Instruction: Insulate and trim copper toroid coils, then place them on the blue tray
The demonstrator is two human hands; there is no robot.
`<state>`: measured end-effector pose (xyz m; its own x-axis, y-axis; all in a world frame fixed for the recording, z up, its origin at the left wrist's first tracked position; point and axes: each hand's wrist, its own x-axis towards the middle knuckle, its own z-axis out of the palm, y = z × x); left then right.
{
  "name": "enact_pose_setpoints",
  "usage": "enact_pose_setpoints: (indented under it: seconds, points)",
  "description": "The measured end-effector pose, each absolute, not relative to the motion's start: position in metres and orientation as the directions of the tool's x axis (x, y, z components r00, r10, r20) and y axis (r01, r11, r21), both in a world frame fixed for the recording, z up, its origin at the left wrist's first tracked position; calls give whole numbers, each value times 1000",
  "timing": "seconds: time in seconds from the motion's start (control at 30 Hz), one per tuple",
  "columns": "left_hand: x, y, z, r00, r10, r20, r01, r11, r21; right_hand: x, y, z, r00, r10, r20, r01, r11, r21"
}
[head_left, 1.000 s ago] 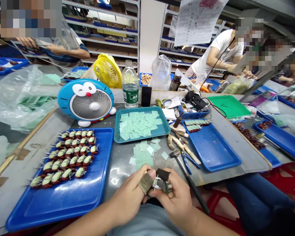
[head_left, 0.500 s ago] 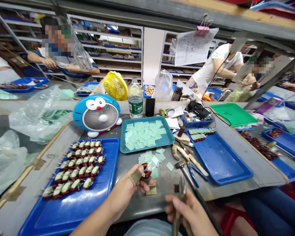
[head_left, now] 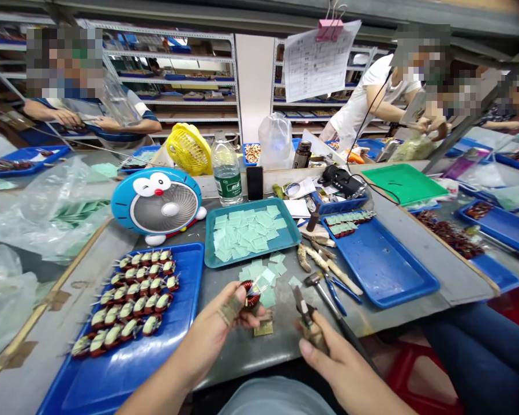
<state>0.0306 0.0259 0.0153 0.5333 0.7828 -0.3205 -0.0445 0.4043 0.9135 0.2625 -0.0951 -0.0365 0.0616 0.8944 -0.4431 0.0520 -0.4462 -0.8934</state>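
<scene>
My left hand, with tape round its thumb, pinches a ring coil wound with red-brown wire above the workbench. Pale wire ends stick out from the coil on its right side. To the right, my right hand is closed round a pair of pliers, its jaws pointing up and away from me. The pliers and the coil are apart. Under and beyond the coil lie loose pale green squares, and a small yellowish piece rests on the bench below it.
Finished-looking coils stand in rows in a blue tray at left. A teal tray bears many green squares. A hammer, blue-handled pliers and another blue tray lie right. Behind stand a fan and bottle.
The pliers have turned in my right hand, and their jaws now tilt toward the left. My left hand still holds the coil. The whole view has shifted slightly.
</scene>
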Motion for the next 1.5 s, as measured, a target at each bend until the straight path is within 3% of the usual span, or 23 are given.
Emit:
enact_pose_setpoints:
  seconds: [0.13,0.5,0.87,1.13,1.3,1.5]
  points:
    - [34,21,18,547,805,-232,55,242,969,246,-81,-10,-84,901,-425,203,-402,-893]
    - [51,15,17,654,736,-175,307,-47,950,245,-78,9,-84,942,-324,243,-296,-924]
    - [52,15,20,636,746,-198,396,-95,913,238,-71,19,-101,929,-357,308,-311,-899]
    - [61,17,27,615,760,-212,298,26,954,231,-68,15,-45,962,-270,181,-258,-949]
    - [62,16,21,553,815,-173,368,-52,929,233,-66,17,-81,947,-311,262,-280,-923]
    - [62,18,25,574,804,-152,379,-96,921,234,-64,18,-78,958,-276,213,-254,-943]
